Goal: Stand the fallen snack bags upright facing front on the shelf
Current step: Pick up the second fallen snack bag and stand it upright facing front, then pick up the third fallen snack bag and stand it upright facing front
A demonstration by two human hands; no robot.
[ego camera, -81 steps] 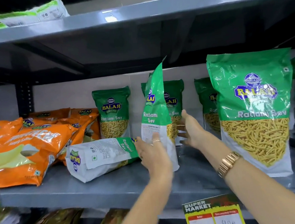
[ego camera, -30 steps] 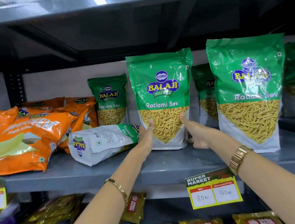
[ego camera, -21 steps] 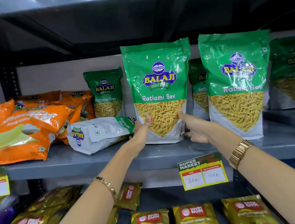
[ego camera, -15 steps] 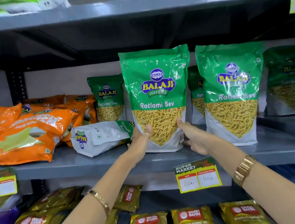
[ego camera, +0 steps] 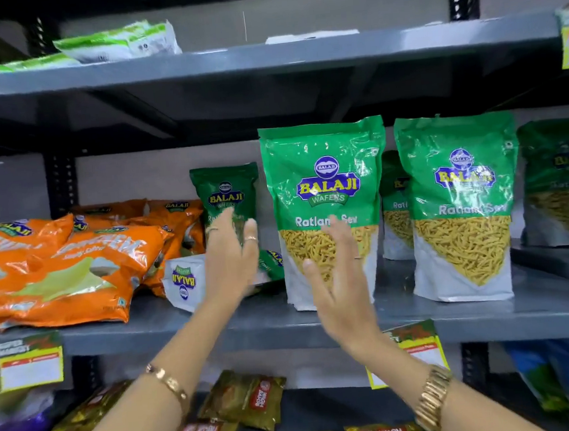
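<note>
1. Green "Balaji Wafers Ratlami Sev" bags: two stand upright at the shelf [ego camera: 285, 321] front edge, the middle bag [ego camera: 325, 184] and the right bag [ego camera: 460, 200]; three more stand behind.
2. One fallen bag [ego camera: 184, 282] lies sideways left of the middle bag.
3. Left hand [ego camera: 232, 264] and right hand [ego camera: 340, 279] are spread, grasping nothing.
4. Orange bags [ego camera: 57, 269] lie heaped at the left end.

On the middle shelf [ego camera: 285, 321]: two large green bags upright at the front edge [ego camera: 327, 211], four smaller-looking green bags upright along the back edge [ego camera: 224, 193], one green bag fallen [ego camera: 185, 282], several orange bags heaped at the left end [ego camera: 57, 269], count unclear
</note>
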